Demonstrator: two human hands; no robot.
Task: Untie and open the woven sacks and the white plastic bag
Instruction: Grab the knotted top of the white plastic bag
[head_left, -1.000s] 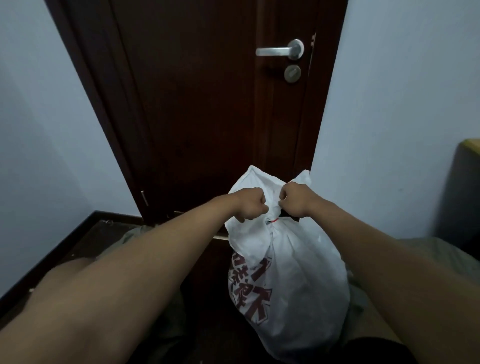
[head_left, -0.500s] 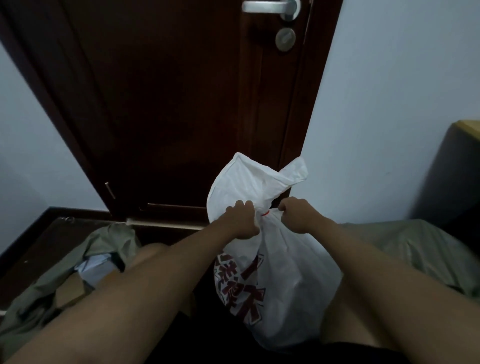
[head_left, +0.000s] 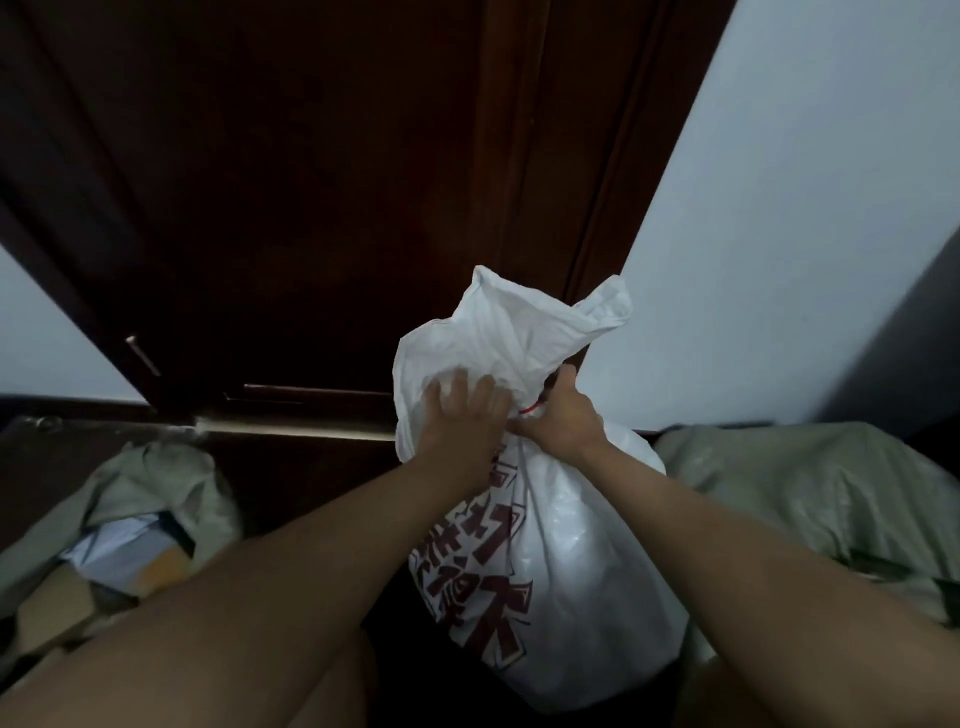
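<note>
Presently at the neck of the white bag, which stands upright on the floor between the person's knees, just before a dark wooden door. Red printed characters run down its front. A thin red tie cinches the neck; above it the loose mouth flares up, crumpled.

Left hand: fingers spread and laid over the gathered material just below the flare, pressing and steadying it. Whether the thumb catches anything underneath, cannot tell. Right hand: curled in at the neck right beside the tie, seemingly pinching the tie or the bunched material there; fingertips hidden, so the exact hold is unclear.

Two olive-green woven sacks flank the bag: left sack lies slumped with its mouth open on pale contents; right sack bulky, its mouth not in view.

Judgement on the step: the knot is small and tight against slippery material. Best to keep the left hand firm on the neck so the bag does not twist, and work the right fingertips at the knot's loose end rather than hauling outward, which would likely tighten it. Once slack, slide the tie up off the flare, then spread the mouth with both hands.
</note>
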